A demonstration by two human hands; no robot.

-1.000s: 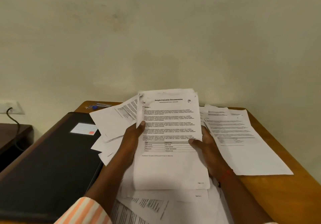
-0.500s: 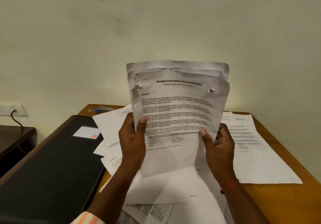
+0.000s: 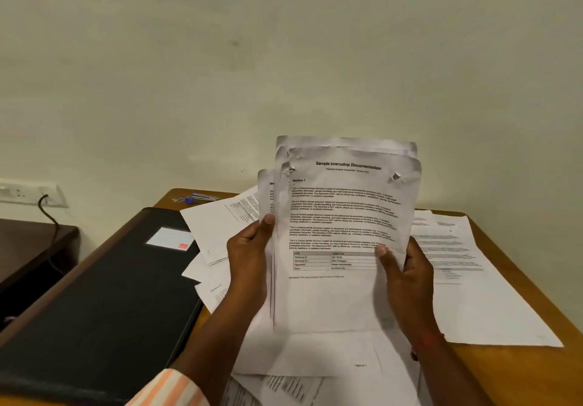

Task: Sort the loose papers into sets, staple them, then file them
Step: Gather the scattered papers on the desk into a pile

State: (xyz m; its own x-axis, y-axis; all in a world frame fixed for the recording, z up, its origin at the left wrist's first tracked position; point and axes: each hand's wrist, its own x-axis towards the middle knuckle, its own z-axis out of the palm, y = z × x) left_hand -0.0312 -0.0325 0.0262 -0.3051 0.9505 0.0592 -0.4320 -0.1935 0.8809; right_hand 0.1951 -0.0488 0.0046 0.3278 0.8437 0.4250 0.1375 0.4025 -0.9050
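Two hands hold one sheaf of papers [image 3: 344, 232] upright above the desk [image 3: 536, 371], and I count at least four sheets in it by the staggered top edges. My view shows the left hand [image 3: 249, 267] gripping the sheaf's left edge, thumb on the front and fingers [image 3: 239, 248] wrapped behind; the right hand [image 3: 407, 282] clamps the right edge the same way, thumb pressed on the printed table. The front sheet is white, printed in black, headed "Sample Internship Documentation", and its upper corners are crumpled and torn, with small ragged holes at both sides. One red thread circles the right wrist [image 3: 426, 342], and one orange-and-white striped cuff [image 3: 170, 386] shows on the left arm. Loose sheets [image 3: 473, 295] lie flat and overlapping over the desk, too many and too layered for me to count surely; some carry text blocks, others look mostly blank. One black folder [image 3: 104, 304], matte and rectangular, lies at the left with one white label [image 3: 170, 238] bearing a small red mark. One stapler-like metal item with a blue part [image 3: 195, 198] rests at the far edge; I cannot tell its exact kind. The desk is smooth orange-brown wood with rounded corners, set against a plain cream wall [image 3: 284, 58]. One wall socket [image 3: 28, 194] with a black cable sits at left, above a dark side table [image 3: 28, 241].
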